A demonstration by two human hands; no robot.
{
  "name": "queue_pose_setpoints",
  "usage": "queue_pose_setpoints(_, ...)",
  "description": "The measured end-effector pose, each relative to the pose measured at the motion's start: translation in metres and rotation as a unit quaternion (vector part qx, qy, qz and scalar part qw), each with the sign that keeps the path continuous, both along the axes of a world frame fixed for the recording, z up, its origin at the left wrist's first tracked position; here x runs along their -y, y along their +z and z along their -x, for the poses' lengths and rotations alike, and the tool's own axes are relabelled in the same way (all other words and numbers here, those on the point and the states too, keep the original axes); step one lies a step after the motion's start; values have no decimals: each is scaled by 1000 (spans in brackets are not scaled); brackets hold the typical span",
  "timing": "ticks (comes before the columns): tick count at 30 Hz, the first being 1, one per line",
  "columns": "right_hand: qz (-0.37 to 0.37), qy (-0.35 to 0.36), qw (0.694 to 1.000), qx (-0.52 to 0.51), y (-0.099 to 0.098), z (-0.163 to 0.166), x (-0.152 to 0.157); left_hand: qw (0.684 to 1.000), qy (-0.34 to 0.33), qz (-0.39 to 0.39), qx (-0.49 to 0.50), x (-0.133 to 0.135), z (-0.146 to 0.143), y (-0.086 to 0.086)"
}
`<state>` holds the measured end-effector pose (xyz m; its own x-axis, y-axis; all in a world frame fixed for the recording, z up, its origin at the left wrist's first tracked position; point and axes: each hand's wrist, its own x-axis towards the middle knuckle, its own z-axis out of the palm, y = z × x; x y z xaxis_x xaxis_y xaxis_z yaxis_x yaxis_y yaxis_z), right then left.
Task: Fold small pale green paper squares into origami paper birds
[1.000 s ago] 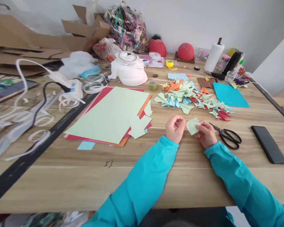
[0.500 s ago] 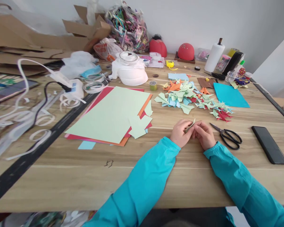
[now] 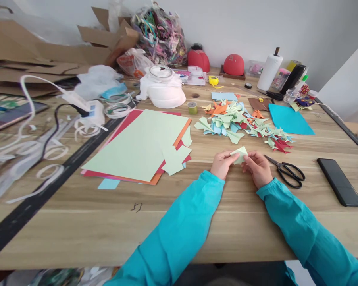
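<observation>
A small piece of folded pale green paper [image 3: 240, 154] is held up between my two hands just above the table. My left hand [image 3: 222, 163] pinches its left side between thumb and fingers. On the right side, my right hand [image 3: 258, 170] grips the paper's edge with thumb and forefinger. Behind my hands lies a heap of folded paper pieces [image 3: 231, 117] in green, orange, blue and red. Black-handled scissors [image 3: 289, 171] rest just right of my right hand. To the left is a stack of coloured paper sheets [image 3: 140, 143], with small green cut pieces [image 3: 176, 159] at its corner.
A black phone [image 3: 340, 182] lies at the right. A turquoise sheet [image 3: 290, 119], a thread spool [image 3: 192, 107] and a yellow tape measure [image 3: 214, 81] sit farther back. White cords and a power strip [image 3: 94, 113] spread over the left side. Cardboard boxes [image 3: 107, 39] stand behind.
The folded green paper, earlier mostly hidden and edge-on between my fingers, now shows a flat pointed face. My left hand has shifted slightly left, leaving a wider gap between the hands.
</observation>
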<state>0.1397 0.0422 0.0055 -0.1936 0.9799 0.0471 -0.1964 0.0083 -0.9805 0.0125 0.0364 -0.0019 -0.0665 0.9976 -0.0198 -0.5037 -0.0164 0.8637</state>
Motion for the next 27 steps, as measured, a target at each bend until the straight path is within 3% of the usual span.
queue_pose_setpoints(8, 8, -6, 1000, -2, 0, -2, 0, 998, 12, 59, -24, 4, 1, 10)
queue_pose_setpoints(14, 2, -13, 1000, 16, -1, -1, 0, 996, 24, 38, -79, 5, 1, 12)
queue_pose_setpoints(21, 4, -30, 999, 14, -3, -1, -1, 996, 12, 34, -84, 6, 1, 15)
queue_pose_setpoints(27, 17, -31, 999, 13, -2, -2, 0, 995, 40, 23, -85, 6, 0, 13)
